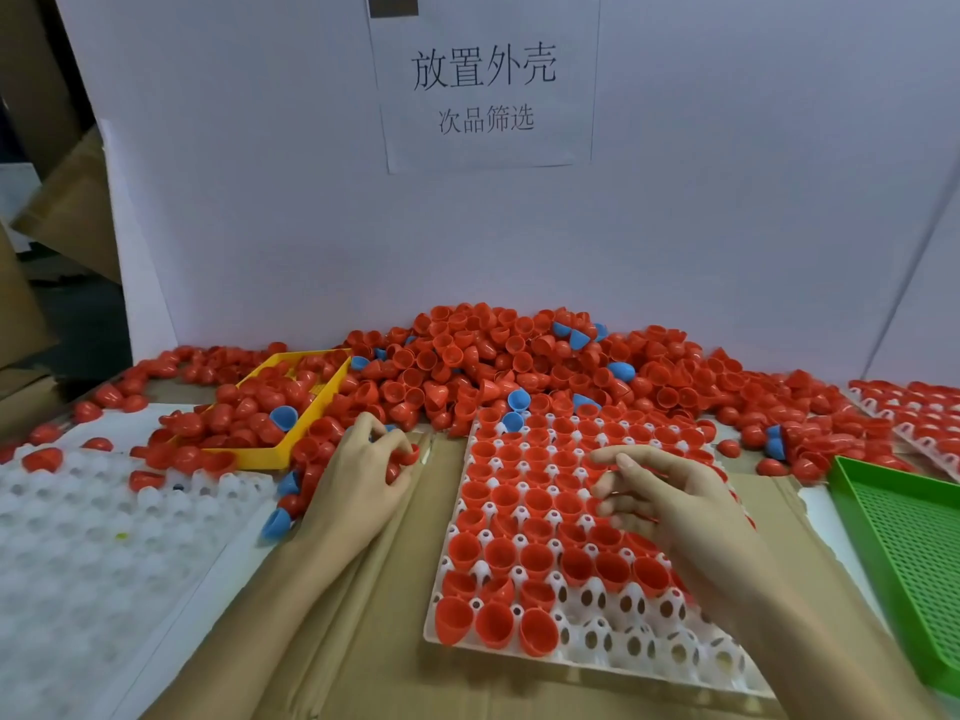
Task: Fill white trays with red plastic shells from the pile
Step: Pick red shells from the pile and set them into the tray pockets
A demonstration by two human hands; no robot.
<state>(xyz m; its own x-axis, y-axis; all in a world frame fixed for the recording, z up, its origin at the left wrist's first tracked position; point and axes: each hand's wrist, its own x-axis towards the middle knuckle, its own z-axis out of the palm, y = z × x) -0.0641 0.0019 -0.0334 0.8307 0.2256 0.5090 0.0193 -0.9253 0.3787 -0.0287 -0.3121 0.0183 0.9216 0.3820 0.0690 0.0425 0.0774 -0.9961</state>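
Red shells (519,356), glossy open-mouthed cups, lie heaped against the white board (260,200), a few blue shells (621,370) mixed in. Most cells of the white tray (597,652) on the cardboard (332,641) hold a shell mouth-up; its near right corner shows bare holes. Left hand (363,475) curls round several red shells beside the yellow tray (260,457). Right hand (660,496) hovers over the tray, fingers loosely bent; whether it holds anything is hidden. Green tray (904,558) sits at right.
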